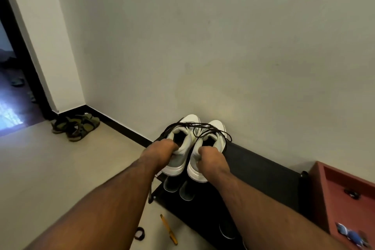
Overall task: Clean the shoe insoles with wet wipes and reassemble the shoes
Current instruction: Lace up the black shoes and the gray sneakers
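**Shoes held over rack, insoles out of sight**

Above a black rack (261, 166) against the wall, the left hand (160, 151) gripped one white shoe (178, 144) by its heel and the right hand (209, 157) gripped the other (209, 138). Cleaning progress could not be judged; no wipes showed.

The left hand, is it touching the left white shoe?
Touching. The head view shows the left hand gripping the heel collar of the left white shoe.

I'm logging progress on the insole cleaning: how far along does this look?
Cannot tell start from finish. No wet wipes or loose insoles show. In hand: the left hand grips the left sneaker's heel collar and the right hand the right sneaker's, both above the black shoe rack. Whether insoles sit inside is hidden.
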Available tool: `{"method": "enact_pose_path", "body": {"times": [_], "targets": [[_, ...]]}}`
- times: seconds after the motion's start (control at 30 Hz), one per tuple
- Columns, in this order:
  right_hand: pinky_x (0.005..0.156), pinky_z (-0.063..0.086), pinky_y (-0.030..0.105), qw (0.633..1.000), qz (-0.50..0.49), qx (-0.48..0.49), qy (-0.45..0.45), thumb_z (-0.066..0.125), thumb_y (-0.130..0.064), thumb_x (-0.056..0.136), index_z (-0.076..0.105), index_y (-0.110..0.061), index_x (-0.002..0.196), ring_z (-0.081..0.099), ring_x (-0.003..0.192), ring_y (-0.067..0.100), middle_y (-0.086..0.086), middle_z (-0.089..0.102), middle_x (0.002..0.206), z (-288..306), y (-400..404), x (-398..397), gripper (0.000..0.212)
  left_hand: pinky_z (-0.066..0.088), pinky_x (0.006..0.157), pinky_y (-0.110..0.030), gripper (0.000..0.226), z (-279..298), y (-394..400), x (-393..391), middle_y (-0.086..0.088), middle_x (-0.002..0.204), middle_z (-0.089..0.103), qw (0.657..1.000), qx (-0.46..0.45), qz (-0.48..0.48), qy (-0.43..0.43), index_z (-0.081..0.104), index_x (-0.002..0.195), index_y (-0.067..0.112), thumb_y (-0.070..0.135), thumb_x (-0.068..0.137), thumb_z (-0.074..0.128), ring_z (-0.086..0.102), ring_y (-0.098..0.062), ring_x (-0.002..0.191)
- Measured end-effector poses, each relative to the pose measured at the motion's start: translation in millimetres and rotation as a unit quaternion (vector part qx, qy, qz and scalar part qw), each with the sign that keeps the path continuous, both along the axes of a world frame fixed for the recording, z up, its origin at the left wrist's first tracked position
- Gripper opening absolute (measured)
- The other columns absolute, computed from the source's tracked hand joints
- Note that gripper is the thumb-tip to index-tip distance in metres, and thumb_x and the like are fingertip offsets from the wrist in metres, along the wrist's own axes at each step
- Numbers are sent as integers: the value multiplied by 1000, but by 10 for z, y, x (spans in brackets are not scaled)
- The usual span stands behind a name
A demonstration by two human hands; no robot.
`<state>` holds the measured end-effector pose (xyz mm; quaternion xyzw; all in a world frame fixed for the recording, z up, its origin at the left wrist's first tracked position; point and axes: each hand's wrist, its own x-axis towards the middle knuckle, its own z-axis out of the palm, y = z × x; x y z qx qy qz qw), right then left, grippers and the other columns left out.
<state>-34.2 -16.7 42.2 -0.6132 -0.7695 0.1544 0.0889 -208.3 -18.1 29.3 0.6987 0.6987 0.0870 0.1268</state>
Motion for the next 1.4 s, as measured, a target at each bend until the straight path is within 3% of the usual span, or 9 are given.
{"method": "enact_pose_path", "body": {"times": [0.17, 0.33, 0.47, 0.6, 0.73, 0.9, 1.07, 1.2, 1.4], "targets": [[79, 44, 33, 1000, 15, 2, 0, 54, -23, 93, 54, -12, 92, 58, 106, 36, 15, 59, 112, -192, 299, -193, 11, 44, 82, -30, 25, -225, 319, -155, -8, 119, 62, 1000, 0, -1, -5, 66, 115, 25, 21, 94, 54, 61, -28, 107], [82, 45, 35, 998, 51, 5, -28, 52, -21, 95, 57, -8, 106, 58, 108, 34, 14, 58, 116, -382, 405, -334, 18, 51, 85, -35, 20, -269, 547, -221, -4, 105, 65, 1000, -12, -11, -21, 70, 101, 22, 12, 89, 58, 62, -24, 97], [87, 46, 36, 998, 54, -15, -23, 52, -19, 94, 56, -9, 113, 56, 112, 34, 13, 54, 123, -381, 481, -311, 22, 51, 88, -36, 29, -267, 654, -264, -4, 122, 61, 999, -30, -22, 6, 65, 110, 24, 9, 86, 59, 60, -24, 103], [85, 49, 42, 994, 60, 64, 63, 61, -14, 87, 44, -16, 126, 55, 108, 35, 8, 37, 135, -403, 288, -163, 43, 48, 95, -43, 45, -377, 330, 57, -4, 151, 35, 990, 114, 65, 42, 45, 138, 28, 22, 94, 54, 52, -32, 119], [86, 50, 43, 984, 21, 112, 140, 65, -15, 83, 49, -20, 125, 54, 111, 28, 4, 46, 127, -655, -199, 260, 45, 48, 82, -45, 50, -841, -371, 714, -12, 129, 52, 955, 261, 126, 69, 52, 127, 20, 16, 78, 65, 55, -35, 105], [78, 50, 39, 995, -45, -37, 81, 59, -21, 89, 62, -17, 93, 59, 94, 25, 4, 60, 103, -1555, -910, 943, 7, 45, 91, -41, 34, -1593, -1158, 1390, -9, 129, 47, 995, -92, 44, -9, 50, 126, 20, 16, 92, 54, 52, -32, 117], [75, 51, 38, 971, -57, -233, 10, 50, -18, 91, 53, -23, 72, 62, 86, 26, 4, 64, 89, -2514, -1724, 1363, 20, 47, 102, -43, 29, -2432, -1911, 1786, -15, 128, 59, 921, -382, -4, -81, 58, 125, 8, 16, 99, 50, 58, -34, 118], [85, 48, 33, 934, -13, -349, -68, 54, -23, 91, 60, -25, 91, 59, 103, 24, 2, 60, 111, -3036, -2229, 1486, 6, 48, 101, -39, 33, -2980, -2392, 1889, -15, 130, 59, 907, -417, 10, -59, 61, 128, 9, 18, 96, 55, 58, -32, 117], [104, 33, 42, 907, 94, -347, -220, 44, -13, 94, 51, -20, 130, 39, 132, 26, 6, 45, 140, -3556, -2373, 1494, 38, 33, 106, -37, 37, -3510, -2568, 1965, -12, 137, 55, 905, -417, -56, 58, 58, 131, 14, 30, 98, 50, 50, -30, 126]]}}
